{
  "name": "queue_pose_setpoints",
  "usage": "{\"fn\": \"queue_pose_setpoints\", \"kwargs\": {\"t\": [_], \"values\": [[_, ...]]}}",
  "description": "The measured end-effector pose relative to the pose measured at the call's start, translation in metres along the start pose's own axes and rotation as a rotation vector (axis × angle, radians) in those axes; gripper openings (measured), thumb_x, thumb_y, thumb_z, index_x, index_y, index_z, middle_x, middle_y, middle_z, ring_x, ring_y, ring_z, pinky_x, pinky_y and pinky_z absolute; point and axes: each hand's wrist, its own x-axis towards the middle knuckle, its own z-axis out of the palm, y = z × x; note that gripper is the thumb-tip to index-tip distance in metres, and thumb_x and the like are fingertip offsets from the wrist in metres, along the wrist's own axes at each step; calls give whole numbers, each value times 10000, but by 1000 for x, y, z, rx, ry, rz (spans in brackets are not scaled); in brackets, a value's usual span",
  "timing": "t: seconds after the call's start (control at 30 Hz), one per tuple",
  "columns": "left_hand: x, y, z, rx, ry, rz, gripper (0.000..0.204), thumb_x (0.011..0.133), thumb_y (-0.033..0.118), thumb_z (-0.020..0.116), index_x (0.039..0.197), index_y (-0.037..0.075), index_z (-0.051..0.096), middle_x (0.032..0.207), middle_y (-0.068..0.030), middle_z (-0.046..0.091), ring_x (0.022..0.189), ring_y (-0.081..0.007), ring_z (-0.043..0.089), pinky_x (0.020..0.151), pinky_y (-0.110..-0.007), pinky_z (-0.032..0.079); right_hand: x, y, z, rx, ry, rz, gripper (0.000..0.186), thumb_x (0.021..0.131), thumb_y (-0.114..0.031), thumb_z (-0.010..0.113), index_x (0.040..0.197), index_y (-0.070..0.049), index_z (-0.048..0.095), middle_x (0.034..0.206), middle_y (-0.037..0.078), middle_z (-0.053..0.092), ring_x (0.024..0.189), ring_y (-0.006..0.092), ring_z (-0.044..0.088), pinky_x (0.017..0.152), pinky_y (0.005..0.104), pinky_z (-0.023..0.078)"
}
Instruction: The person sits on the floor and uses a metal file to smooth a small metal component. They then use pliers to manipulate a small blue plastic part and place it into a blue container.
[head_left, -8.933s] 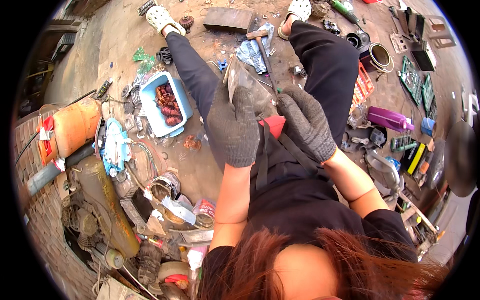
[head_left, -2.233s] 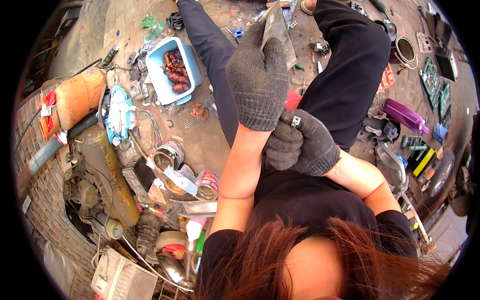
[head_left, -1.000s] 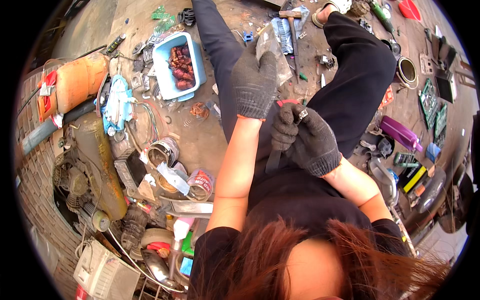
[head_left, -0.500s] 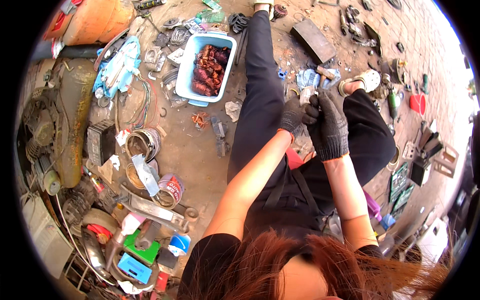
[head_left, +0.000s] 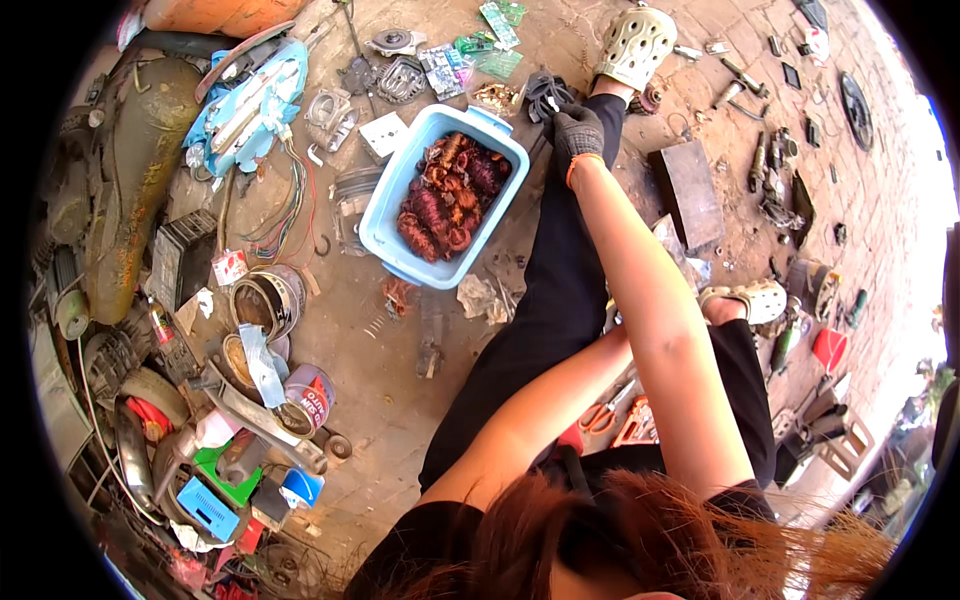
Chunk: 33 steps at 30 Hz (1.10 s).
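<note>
Bundle of dark loops (head_left: 541,88) lies on the ground at the far side, directly off the fingertips of the right hand (head_left: 578,135), slightly farther and to the left. It is a loose, compact heap whose long axis I cannot make out. The right hand is by far the nearer of those I can place. Its gloved fingers point far and left and look to reach the bundle's near edge, beside the trouser leg (head_left: 560,265); a tiny pale bit shows at the fingertips. Whether they pinch anything or merely touch the heap cannot be told.

The right forearm (head_left: 650,300) stretches long and nearly straight from the near right, slanting leftward to the far side, with the back of the glove upward. The left forearm (head_left: 555,400) comes from the near left and passes beneath it; the left hand is hidden there, so I cannot tell its state.

Left of the right hand and nearer sits a light-blue tub (head_left: 377,231), long axis running from near left to far right, holding reddish copper windings (head_left: 440,205). Brassy scraps (head_left: 494,97) lie between its far end and the bundle, with green circuit boards (head_left: 499,27) beyond. A dark rectangular block (head_left: 687,190) rests to the right.
</note>
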Motion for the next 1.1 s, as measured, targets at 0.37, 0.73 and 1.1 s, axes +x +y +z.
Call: {"fn": "queue_pose_setpoints", "kwargs": {"t": [0.37,0.73,1.1], "values": [[-5,-2,-18,-29,36,-81,265,867,179,543,1000,-49,574,819,-144,612,778,-205,605,656,-351,469,57,34,40,-448,-170,18,408,755,-332,660,1091,-101,670,1116,141,651,1058,296,610,883,361,475],[-7,-1,-22,-22,34,-74,290,878,185,538,1028,-62,564,859,-171,616,821,-232,610,689,-362,470,86,78,35,-240,-221,115,346,779,-317,629,1016,-75,696,962,135,690,884,319,650,771,383,500],[-7,-1,-19,-1,27,-78,315,890,191,533,1056,-75,555,899,-199,620,865,-260,615,723,-373,470,101,92,38,-212,-249,-18,125,824,-129,609,851,-21,666,717,67,630,555,182,562,517,298,433]]}}
